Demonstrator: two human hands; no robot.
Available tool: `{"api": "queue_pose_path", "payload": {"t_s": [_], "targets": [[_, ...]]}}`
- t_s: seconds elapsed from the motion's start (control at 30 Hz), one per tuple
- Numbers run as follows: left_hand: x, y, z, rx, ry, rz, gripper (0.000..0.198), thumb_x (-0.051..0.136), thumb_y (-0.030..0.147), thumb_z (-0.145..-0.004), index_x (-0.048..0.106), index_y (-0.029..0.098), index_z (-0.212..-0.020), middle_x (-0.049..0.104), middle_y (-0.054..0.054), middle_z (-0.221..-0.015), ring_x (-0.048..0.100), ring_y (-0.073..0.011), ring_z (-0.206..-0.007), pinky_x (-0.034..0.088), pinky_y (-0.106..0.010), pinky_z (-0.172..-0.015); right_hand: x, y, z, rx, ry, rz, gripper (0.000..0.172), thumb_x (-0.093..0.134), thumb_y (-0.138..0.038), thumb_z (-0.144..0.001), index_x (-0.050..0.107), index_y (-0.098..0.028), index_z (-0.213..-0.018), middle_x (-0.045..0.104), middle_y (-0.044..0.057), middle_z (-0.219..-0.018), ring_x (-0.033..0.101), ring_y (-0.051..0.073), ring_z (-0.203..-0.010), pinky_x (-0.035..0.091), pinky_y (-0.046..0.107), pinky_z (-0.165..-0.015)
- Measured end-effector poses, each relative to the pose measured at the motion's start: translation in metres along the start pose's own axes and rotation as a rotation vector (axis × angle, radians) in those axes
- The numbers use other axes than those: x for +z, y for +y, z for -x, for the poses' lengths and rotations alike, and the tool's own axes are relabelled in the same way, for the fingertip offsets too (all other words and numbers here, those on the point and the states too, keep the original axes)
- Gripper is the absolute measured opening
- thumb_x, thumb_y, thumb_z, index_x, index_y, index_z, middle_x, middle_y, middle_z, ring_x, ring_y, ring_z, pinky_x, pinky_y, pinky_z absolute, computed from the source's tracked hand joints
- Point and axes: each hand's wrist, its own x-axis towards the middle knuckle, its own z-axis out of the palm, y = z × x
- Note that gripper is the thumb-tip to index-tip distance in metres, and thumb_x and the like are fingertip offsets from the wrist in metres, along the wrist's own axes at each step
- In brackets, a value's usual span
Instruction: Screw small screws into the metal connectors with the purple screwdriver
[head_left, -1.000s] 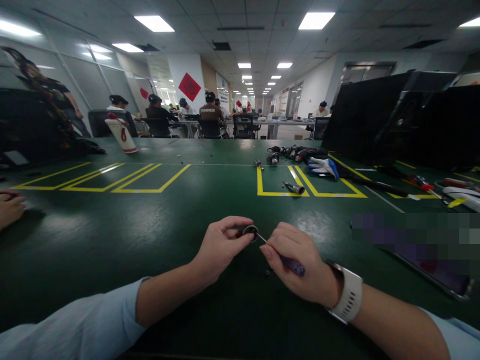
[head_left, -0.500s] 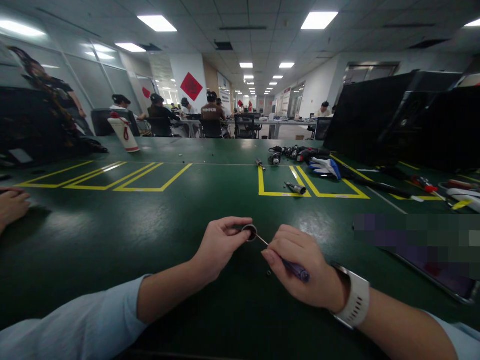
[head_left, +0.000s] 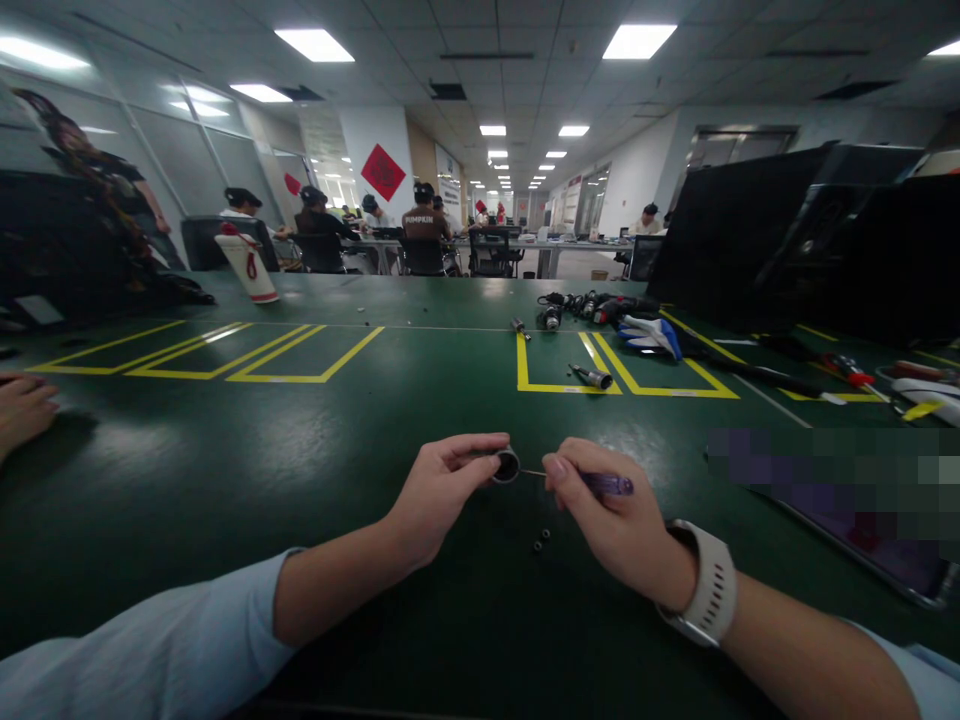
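Observation:
Between the thumb and fingers of my left hand (head_left: 442, 490) is a small round metal ring or cup (head_left: 507, 464), its dark opening facing right. My right hand (head_left: 615, 515) is closed around a screwdriver with a purple handle (head_left: 609, 484). The thin shaft points left, its tip at or very near the cup's rim; whether it touches I cannot tell. Below the tool, two tiny dark round parts (head_left: 541, 541) lie on the green table (head_left: 315, 540). Further off, a metal cylindrical piece (head_left: 594, 377) rests by the yellow tape.
A phone-like device (head_left: 862, 540) lies at the right. Behind it are a blue and white glove (head_left: 651, 337), cables and a red screwdriver (head_left: 851, 370). Another person's hand (head_left: 26, 405) rests at the left edge. A white cup-like container (head_left: 249, 265) stands at the back left.
My right hand has turned and shifted slightly right, drawing the shaft back from the cup; the screwdriver lies flatter. The cup has tilted a little. Two tiny parts now show where one did.

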Motion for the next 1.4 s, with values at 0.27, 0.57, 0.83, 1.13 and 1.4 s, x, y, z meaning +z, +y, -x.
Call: {"api": "queue_pose_path", "payload": {"t_s": [0.27,0.57,0.83,1.13,1.4], "targets": [[0.002,0.001,0.001,-0.013,0.005,0.008,0.027,0.065,0.018,-0.07,0.067,0.016,-0.097,0.071,-0.005,-0.09,0.064,-0.0163,-0.082,0.05,-0.029,-0.077,0.001,0.001,-0.001,0.013,-0.002,-0.042,0.026,0.045,-0.024,-0.086,0.051,-0.018,-0.062,0.048,-0.002,-0.057,0.047,0.009,-0.055,0.036,0.024,-0.053],[0.0,-0.002,-0.001,-0.013,0.007,0.022,0.029,0.062,0.016,-0.073,0.065,0.016,-0.101,0.07,-0.005,-0.094,0.064,-0.0169,-0.087,0.05,-0.03,-0.082,0.005,0.016,-0.003,0.403,0.03,-0.379,0.029,0.047,-0.04,-0.084,0.056,-0.018,-0.068,0.051,-0.002,-0.059,0.048,0.011,-0.056,0.038,0.024,-0.054],[0.001,0.0,-0.004,-0.038,0.058,0.036,0.031,0.061,0.012,-0.072,0.063,0.013,-0.103,0.071,-0.005,-0.092,0.065,-0.0161,-0.087,0.051,-0.028,-0.082,0.009,0.015,-0.008,0.692,0.15,-0.828,0.027,0.055,-0.041,-0.079,0.056,-0.015,-0.069,0.051,-0.001,-0.058,0.045,0.01,-0.054,0.035,0.023,-0.051],[0.002,-0.001,-0.005,-0.058,0.084,0.063,0.031,0.062,0.01,-0.072,0.062,0.012,-0.103,0.071,-0.005,-0.09,0.065,-0.0158,-0.084,0.053,-0.027,-0.079,0.007,0.016,-0.008,0.63,0.199,-0.783,0.027,0.054,-0.039,-0.08,0.056,-0.016,-0.066,0.051,-0.002,-0.056,0.045,0.009,-0.053,0.035,0.023,-0.05],[0.001,0.001,-0.003,-0.045,0.055,0.018,0.035,0.066,0.015,-0.07,0.061,0.013,-0.104,0.071,-0.005,-0.09,0.066,-0.0165,-0.085,0.052,-0.028,-0.081,0.005,0.016,-0.004,0.432,0.096,-0.455,0.028,0.049,-0.04,-0.084,0.057,-0.018,-0.068,0.053,-0.002,-0.06,0.049,0.011,-0.057,0.038,0.024,-0.053]]}}
